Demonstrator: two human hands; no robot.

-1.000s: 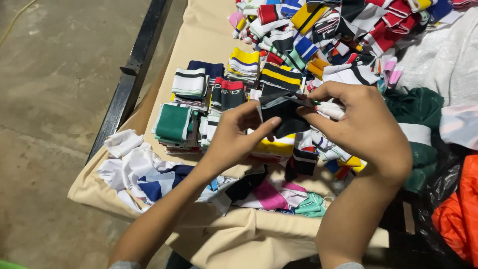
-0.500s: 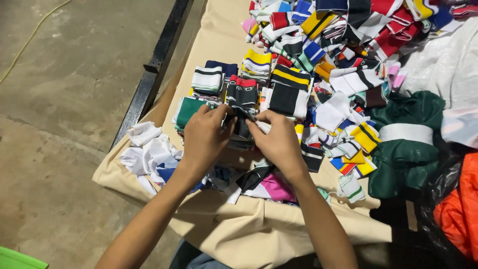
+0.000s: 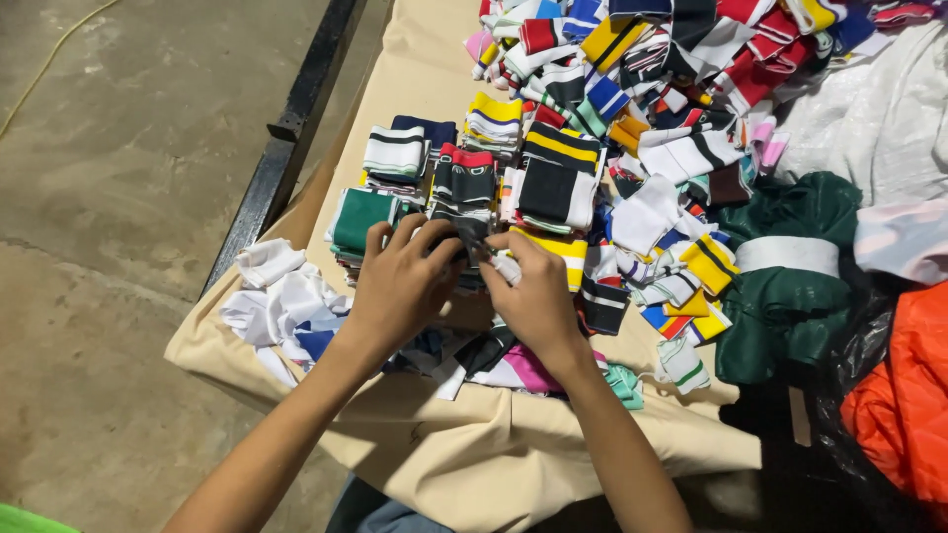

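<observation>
Two bare hands meet over a table draped in a tan cloth [image 3: 474, 454], both pressing down on a dark folded knit piece [image 3: 464, 235] that sits at the near end of a row of sorted stacks. The left hand [image 3: 400, 281] curls its fingers over the left side of the piece, and the right hand [image 3: 538, 291] pinches its right edge beside a small white scrap — both hands are closed on the dark piece, though how firmly they clamp it is hard to tell, since the fingers hide most of it.

Just left of the left hand stands a green stack [image 3: 357, 219] with a white stripe, and behind it a white-and-dark striped stack [image 3: 395, 153]. Directly beyond the hands lies a black stack with red trim [image 3: 464, 178], then a black-and-yellow striped stack [image 3: 558, 173] to its right. Farther back, a loose heap of mixed striped pieces [image 3: 671, 59] spreads across the cloth in red, white, blue and yellow.

Near the left forearm a cluster of white scraps [image 3: 281, 301] lies at the table's edge. A pink-and-white piece [image 3: 523, 370] rests under the right wrist. To the right sit a dark green garment [image 3: 790, 286] with a white band and, beyond it, an orange garment [image 3: 904, 395]. A black rail [image 3: 291, 128] runs along the concrete floor [image 3: 109, 197] on the left.
</observation>
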